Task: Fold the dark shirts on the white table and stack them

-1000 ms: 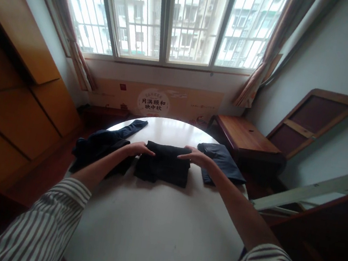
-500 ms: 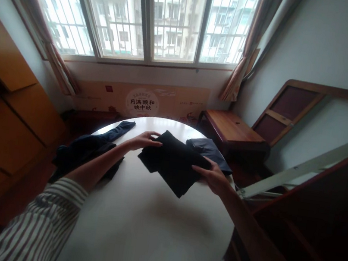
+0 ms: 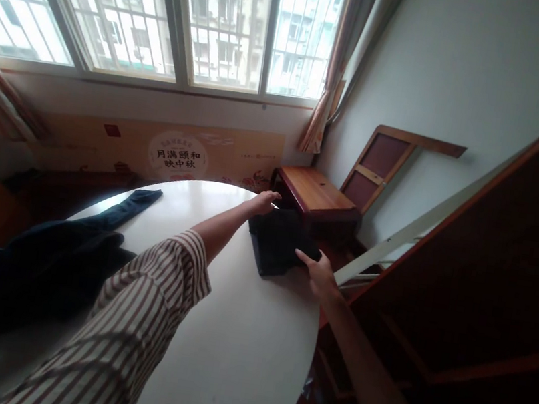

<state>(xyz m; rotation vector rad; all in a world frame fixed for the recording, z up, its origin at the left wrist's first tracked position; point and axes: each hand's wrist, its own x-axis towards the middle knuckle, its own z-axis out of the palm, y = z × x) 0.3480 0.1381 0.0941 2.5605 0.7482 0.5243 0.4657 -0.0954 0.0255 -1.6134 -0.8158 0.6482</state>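
A folded black garment [image 3: 281, 244] lies at the far right edge of the round white table [image 3: 228, 344], over the spot of a grey folded garment that it now hides. Beside its far left corner is my left hand [image 3: 263, 202], fingers stretched out and a little apart. My right hand [image 3: 323, 277] has the garment's right edge, thumb on top and the other fingers partly hidden. To the left, a heap of dark clothes [image 3: 48, 257] lies loose on the table, with one navy piece stretched toward the far edge.
A low wooden bench [image 3: 319, 192] and a leaning wooden chair frame [image 3: 388, 155] stand beyond the table at the right. A large dark wooden panel [image 3: 478, 294] with a pale metal bar rises close by my right arm. Windows and a printed banner [image 3: 180, 155] lie ahead.
Both hands have carried the black garment to the right and down onto the grey one. My left hand's fingers have straightened at its far edge. The view has turned right.
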